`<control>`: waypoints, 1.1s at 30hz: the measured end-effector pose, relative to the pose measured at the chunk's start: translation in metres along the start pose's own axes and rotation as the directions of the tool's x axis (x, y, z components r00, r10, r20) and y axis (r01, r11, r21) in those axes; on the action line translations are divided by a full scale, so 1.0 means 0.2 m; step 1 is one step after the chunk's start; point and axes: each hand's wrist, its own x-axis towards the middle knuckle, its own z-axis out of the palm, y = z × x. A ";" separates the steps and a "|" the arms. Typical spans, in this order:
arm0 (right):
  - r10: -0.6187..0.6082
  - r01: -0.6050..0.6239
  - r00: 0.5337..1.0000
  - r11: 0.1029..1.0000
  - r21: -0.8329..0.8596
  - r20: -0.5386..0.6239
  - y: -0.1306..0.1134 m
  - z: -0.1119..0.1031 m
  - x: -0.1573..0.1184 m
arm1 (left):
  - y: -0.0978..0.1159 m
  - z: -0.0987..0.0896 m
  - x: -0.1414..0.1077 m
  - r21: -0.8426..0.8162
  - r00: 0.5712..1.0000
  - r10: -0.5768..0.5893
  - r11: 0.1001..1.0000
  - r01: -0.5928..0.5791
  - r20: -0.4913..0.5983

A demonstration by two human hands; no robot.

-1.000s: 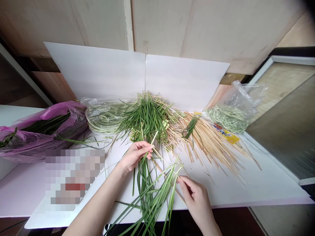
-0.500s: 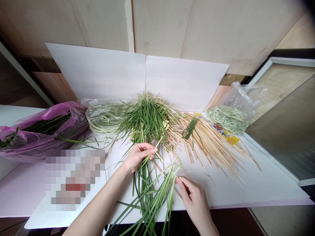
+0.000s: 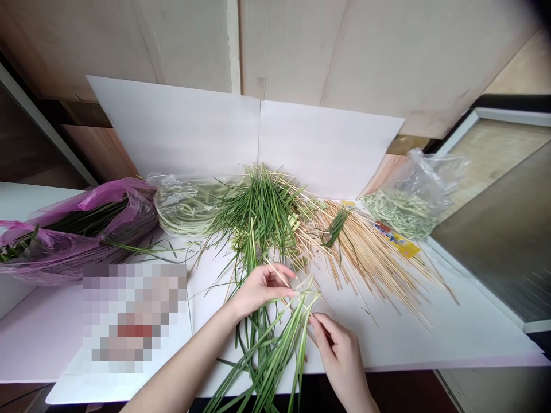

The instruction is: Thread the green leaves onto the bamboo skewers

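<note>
Between both hands, over the near edge of the table (image 3: pixel 413 338), holds a bunch of green leaves (image 3: pixel 278 358) on a thin stick (image 3: pixel 276 274) slanting from far left to near right, with blades trailing below the hands toward the body. Pinches the stick's lower part in the nearer right hand (image 3: pixel 342 347); brings left hand (image 3: pixel 262 288) fingertips close together at the upper part, unclear whether on stick or leaf. Farther out, has a leafy pile (image 3: pixel 267 201) and loose sticks (image 3: pixel 383 258).

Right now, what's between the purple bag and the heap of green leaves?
A clear plastic bag holding pale-green coils, with a few green strands in front of it. Shows in the head view.
</note>
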 end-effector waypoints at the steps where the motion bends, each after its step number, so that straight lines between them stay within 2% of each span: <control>1: 0.003 -0.003 1.000 1.000 0.007 0.010 0.00 0.00 0.00 | 0.03 0.00 -0.01 0.016 0.998 0.045 0.999 -0.044 -0.032; 3: -0.009 0.009 0.999 1.000 0.008 0.034 -0.01 -0.02 0.01 | 0.10 -0.01 -0.02 0.061 0.991 0.108 0.993 -0.104 -0.078; 5: -0.050 0.050 0.997 0.999 -0.002 0.052 -0.03 -0.06 0.03 | 0.20 -0.01 -0.03 0.108 0.989 0.134 0.986 -0.126 -0.068; 9: -0.164 0.164 0.986 0.986 -0.027 -0.002 -0.11 -0.16 0.09 | 0.43 0.00 -0.03 0.247 0.983 0.169 0.952 -0.181 0.070; 12: -0.227 0.223 0.971 0.973 -0.061 -0.073 -0.19 -0.27 0.16 | 0.64 0.00 -0.01 0.353 0.964 0.192 0.902 -0.246 0.182; 14: -0.265 0.255 0.958 0.962 -0.100 -0.110 -0.26 -0.35 0.23 | 0.79 0.00 0.00 0.425 0.948 0.231 0.853 -0.305 0.217; 16: -0.302 0.280 0.943 0.947 -0.159 -0.141 -0.35 -0.44 0.31 | 0.94 0.01 0.01 0.515 0.922 0.303 0.765 -0.387 0.242; 19: -0.369 0.320 0.916 0.910 -0.263 -0.160 -0.48 -0.55 0.44 | 1.13 0.02 -0.01 0.621 0.850 0.432 0.587 -0.519 0.303; 21: -0.427 0.353 0.889 0.868 -0.350 -0.163 -0.58 -0.62 0.54 | 1.24 0.02 -0.03 0.714 0.785 0.509 0.395 -0.578 0.354; 22: -0.453 0.367 0.878 0.844 -0.391 -0.154 -0.62 -0.64 0.60 | 1.28 0.02 -0.03 0.775 0.749 0.535 0.247 -0.582 0.392; 24: -0.495 0.376 0.858 0.788 -0.487 -0.138 -0.69 -0.68 0.73 | 1.35 0.00 -0.02 0.856 0.692 0.538 -0.119 -0.503 0.482; 25: -0.531 0.375 0.833 0.748 -0.548 -0.155 -0.72 -0.70 0.79 | 1.37 -0.02 -0.01 0.859 0.679 0.526 -0.284 -0.427 0.512; 26: -0.568 0.367 0.805 0.706 -0.606 -0.174 -0.75 -0.72 0.86 | 1.40 -0.05 0.02 0.848 0.678 0.519 -0.408 -0.340 0.521; 27: -0.623 0.371 0.756 0.660 -0.653 -0.199 -0.77 -0.74 0.92 | 1.42 -0.08 0.06 0.839 0.683 0.526 -0.483 -0.251 0.507; 28: -0.666 0.366 0.711 0.622 -0.692 -0.223 -0.78 -0.75 0.97 | 1.44 -0.12 0.11 0.841 0.695 0.544 -0.516 -0.165 0.471; 30: -0.688 0.340 0.672 0.616 -0.711 -0.274 -0.79 -0.80 1.03 | 1.48 -0.22 0.24 0.869 0.740 0.584 -0.496 0.000 0.333; 32: -0.659 0.335 0.691 0.656 -0.676 -0.297 -0.76 -0.86 1.01 | 1.49 -0.34 0.37 0.898 0.816 0.561 -0.419 0.134 0.140; 33: -0.630 0.331 0.719 0.682 -0.652 -0.294 -0.73 -0.88 0.99 | 1.50 -0.40 0.43 0.904 0.857 0.514 -0.380 0.198 0.029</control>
